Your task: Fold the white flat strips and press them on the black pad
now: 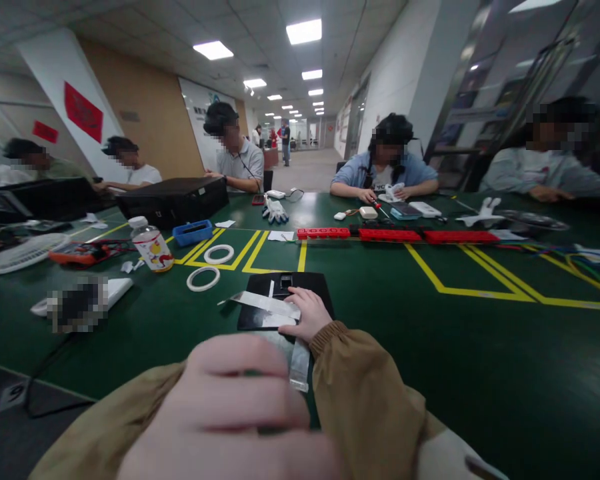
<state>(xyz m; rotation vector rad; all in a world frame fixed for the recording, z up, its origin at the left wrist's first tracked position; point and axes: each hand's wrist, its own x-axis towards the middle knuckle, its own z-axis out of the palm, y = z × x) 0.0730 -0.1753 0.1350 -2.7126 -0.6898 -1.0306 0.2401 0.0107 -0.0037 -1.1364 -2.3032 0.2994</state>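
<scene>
Panel (250, 318) under the right hand (309, 312)

The right fingers are spread wide over the panel's right part, fingertips on its surface and near a strip (265, 303), with the thumb held apart below them. The left hand (225, 407) is blurred and close to the camera, its fingers bent; whether it holds anything I cannot tell.

The panel is black and lies on the green table (430, 347) just beyond the left hand. The silvery strip slants across it, one end jutting past its left edge. A second strip (300, 370) lies nearer the person, beside the right sleeve (367, 370).

Left of the panel are two pale rings, the farther one (207, 254) just beside the nearer one (189, 280). Past them stand a blue tray (195, 237) and a bottle (151, 247); the bottle is upright with a white cap. An orange device (77, 255) lies farther left.

Beyond the panel, a row of red bars (323, 233) runs rightward, and gloves (275, 211) lie behind it. Wires (587, 268) sprawl at the far right. Across the table, a co-worker in blue sleeves (347, 177) handles a screwdriver (378, 207) and a white object (392, 193).
</scene>
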